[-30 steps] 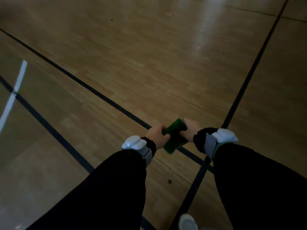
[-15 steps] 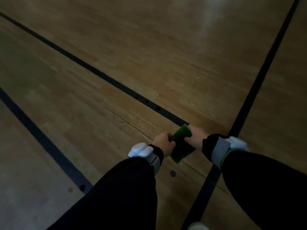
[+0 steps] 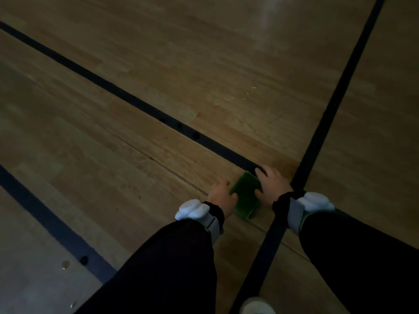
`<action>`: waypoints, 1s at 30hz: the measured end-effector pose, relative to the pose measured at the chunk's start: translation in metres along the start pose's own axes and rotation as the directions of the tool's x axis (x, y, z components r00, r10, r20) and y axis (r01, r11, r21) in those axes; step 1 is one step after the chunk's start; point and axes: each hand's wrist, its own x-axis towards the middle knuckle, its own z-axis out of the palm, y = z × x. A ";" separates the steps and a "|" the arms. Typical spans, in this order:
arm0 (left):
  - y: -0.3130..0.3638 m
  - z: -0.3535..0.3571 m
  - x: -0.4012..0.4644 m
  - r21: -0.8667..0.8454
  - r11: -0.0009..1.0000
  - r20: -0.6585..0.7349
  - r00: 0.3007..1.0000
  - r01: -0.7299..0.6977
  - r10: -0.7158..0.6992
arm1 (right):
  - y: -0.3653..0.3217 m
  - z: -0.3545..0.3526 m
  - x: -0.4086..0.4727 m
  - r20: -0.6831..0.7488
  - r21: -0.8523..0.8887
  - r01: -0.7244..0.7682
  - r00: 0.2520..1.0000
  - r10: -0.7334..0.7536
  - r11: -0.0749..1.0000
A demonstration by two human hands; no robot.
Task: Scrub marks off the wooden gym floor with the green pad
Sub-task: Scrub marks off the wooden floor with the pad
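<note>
I grip the green scouring pad (image 3: 246, 196) between left hand (image 3: 223, 197) and right hand (image 3: 272, 186), stretched flat to scrub the wooden gym floor (image 3: 158, 75) beneath them.

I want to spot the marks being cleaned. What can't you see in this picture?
- Head view: the floor under the green pad is covered by it, so any marks there are hidden.
- Left hand and right hand: fingertips tucked against the pad.
- White shoe: cut off by the bottom edge.
- Dim, blurry light hides faint scuffs.
</note>
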 end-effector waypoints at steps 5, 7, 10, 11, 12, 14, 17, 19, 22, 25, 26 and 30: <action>-0.006 -0.002 0.004 0.004 1.000 0.007 1.000 -0.003 0.003 | -0.025 0.038 0.002 0.095 -0.023 0.061 0.994 -0.059 0.998; -0.005 -0.004 0.005 -0.002 1.000 0.020 1.000 -0.001 0.001 | -0.033 0.048 0.006 0.109 -0.025 0.058 0.993 -0.055 0.998; -0.005 -0.005 0.005 0.003 1.000 0.009 1.000 -0.007 0.007 | -0.042 0.058 0.010 0.107 -0.028 0.039 0.994 -0.036 0.999; -0.006 -0.005 0.005 0.007 1.000 0.010 1.000 -0.011 0.011 | -0.043 0.061 0.010 0.107 -0.031 0.033 0.994 -0.030 0.999; -0.008 -0.005 0.005 0.014 1.000 0.014 1.000 -0.015 0.015 | -0.045 0.064 0.010 0.100 -0.035 0.027 0.995 -0.024 0.999; -0.009 -0.005 0.006 0.042 0.999 0.023 0.999 -0.024 0.023 | -0.045 0.069 0.010 0.069 -0.035 0.019 0.997 -0.016 0.999; -0.009 -0.005 0.009 0.141 0.988 0.063 0.996 -0.070 0.062 | -0.045 0.077 0.011 0.021 -0.010 0.008 1.000 -0.007 1.000; -0.007 -0.003 0.010 0.203 0.973 0.113 0.990 -0.109 0.088 | -0.044 0.080 0.012 0.001 -0.002 0.009 1.000 -0.009 1.000; -0.005 0.004 0.012 0.245 0.957 0.184 0.977 -0.156 0.112 | -0.043 0.079 0.012 -0.002 -0.024 0.038 0.999 -0.038 0.999; -0.007 0.013 0.019 0.271 0.942 0.218 0.966 -0.197 0.139 | -0.040 0.080 0.014 0.020 -0.039 0.045 0.999 -0.045 0.998; -0.008 0.014 0.021 0.295 0.932 0.228 0.963 -0.211 0.146 | -0.037 0.081 0.015 0.022 -0.033 0.039 0.999 -0.038 0.999; -0.016 0.018 0.029 0.441 0.853 0.282 0.945 -0.280 0.164 | -0.031 0.082 0.012 -0.008 -0.034 -0.017 1.000 0.017 0.999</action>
